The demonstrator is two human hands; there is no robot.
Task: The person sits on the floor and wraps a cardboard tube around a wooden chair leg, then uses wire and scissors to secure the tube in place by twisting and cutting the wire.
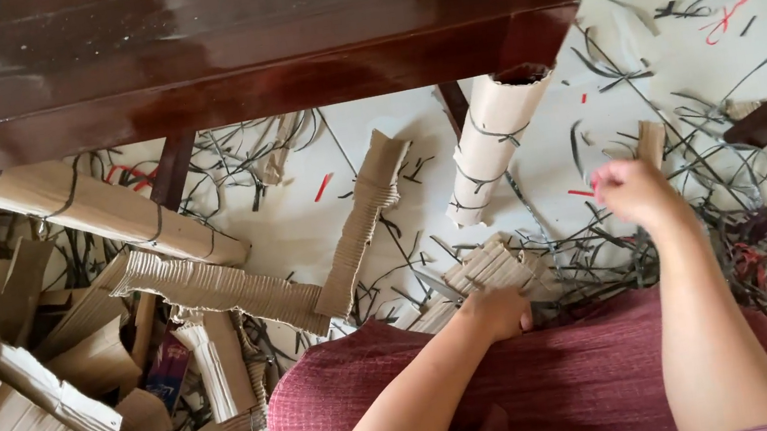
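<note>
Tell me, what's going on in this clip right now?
A person sits over a floor littered with corrugated cardboard scraps and dark strips. The left hand presses on a small corrugated piece at the knee; the right hand is lifted, pinching a small cardboard bit. A strip-tied cardboard roll leans against the dark wooden table.

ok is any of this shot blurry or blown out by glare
Head view: the right hand is smeared by motion blur; the left hand and the corrugated cardboard strips are sharp. Pale glare streaks the glossy dark wooden table. Light is soft and even, with faint shadows.
</note>
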